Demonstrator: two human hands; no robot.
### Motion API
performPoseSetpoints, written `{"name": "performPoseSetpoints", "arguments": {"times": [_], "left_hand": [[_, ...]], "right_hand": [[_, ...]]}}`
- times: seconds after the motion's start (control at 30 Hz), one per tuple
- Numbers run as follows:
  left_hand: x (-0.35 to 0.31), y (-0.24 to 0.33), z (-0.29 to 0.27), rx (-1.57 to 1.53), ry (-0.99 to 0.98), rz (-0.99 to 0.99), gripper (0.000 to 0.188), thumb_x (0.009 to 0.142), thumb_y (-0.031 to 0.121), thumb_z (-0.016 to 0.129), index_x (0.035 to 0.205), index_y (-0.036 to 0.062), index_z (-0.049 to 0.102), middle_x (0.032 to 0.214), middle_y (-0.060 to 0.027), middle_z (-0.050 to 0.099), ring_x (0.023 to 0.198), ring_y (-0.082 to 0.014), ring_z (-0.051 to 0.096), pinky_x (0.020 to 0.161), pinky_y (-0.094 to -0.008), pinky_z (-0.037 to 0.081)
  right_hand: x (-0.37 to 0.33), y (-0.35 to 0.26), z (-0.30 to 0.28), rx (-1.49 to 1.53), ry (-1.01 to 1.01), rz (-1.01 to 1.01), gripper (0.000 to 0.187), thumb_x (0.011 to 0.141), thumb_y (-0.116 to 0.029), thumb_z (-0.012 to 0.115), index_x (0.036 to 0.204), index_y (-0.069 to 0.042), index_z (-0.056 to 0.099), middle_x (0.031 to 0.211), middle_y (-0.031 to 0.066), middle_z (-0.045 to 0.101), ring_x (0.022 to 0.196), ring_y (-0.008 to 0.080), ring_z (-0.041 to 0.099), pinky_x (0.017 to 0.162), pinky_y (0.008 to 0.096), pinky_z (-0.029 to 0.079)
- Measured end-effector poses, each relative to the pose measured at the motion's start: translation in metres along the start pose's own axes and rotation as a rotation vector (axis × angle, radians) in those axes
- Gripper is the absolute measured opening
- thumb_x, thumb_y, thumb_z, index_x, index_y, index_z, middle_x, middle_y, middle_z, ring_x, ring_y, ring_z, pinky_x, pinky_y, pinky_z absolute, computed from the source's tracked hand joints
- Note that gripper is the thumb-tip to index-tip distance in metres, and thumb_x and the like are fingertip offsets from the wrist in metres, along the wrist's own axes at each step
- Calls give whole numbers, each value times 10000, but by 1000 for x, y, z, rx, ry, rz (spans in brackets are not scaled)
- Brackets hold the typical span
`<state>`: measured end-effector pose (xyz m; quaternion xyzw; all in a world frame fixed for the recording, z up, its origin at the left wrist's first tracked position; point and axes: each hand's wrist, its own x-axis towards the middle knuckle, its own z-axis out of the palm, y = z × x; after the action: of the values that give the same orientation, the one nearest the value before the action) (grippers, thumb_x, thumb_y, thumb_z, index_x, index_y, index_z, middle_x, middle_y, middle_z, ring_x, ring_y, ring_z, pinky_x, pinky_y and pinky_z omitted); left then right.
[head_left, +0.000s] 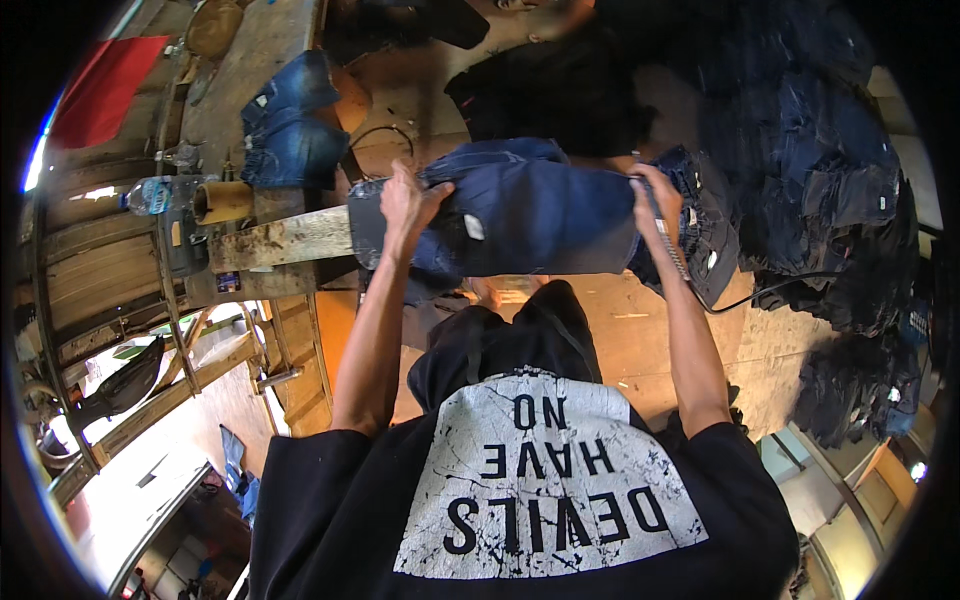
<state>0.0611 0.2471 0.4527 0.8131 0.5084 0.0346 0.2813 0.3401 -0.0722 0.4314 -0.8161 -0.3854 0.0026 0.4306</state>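
Observation:
A blue denim garment with a small white label lies stretched over a narrow padded board. My left hand grips its left part, thumb toward the label. At the garment's right end, my right hand has its fingers curled on the cloth. A braided cord passes across that hand and along the wrist, then continues as a black cable to the right. Whatever the cord leads to is hidden. Out to the left of the padded end sticks a bare wooden plank.
Dark garments are heaped at right, with more dark cloth beyond the board. Folded blue jeans lie at far left, near a plastic bottle and a brown cylinder. Below the board is a wooden floor.

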Motion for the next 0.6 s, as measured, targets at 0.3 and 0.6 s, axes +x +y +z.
{"name": "performPoseSetpoints", "arguments": {"times": [0.3,0.6], "left_hand": [[-220,201,231,-1009,-622,-218,527,866,178,944,1280,39,650,982,-5,618,889,-112,592,776,-317,533],[-167,-46,203,-769,33,-166,252,982,204,716,1143,10,730,1096,-186,778,1020,-343,732,902,-461,562]], "right_hand": [[-21,76,-158,-182,239,215,175,1011,-36,721,1185,-38,745,1090,124,775,1037,246,743,941,359,573],[-140,-13,-52,-77,-260,133,236,954,-25,815,1176,-31,733,1073,112,742,959,238,728,894,366,584]]}}
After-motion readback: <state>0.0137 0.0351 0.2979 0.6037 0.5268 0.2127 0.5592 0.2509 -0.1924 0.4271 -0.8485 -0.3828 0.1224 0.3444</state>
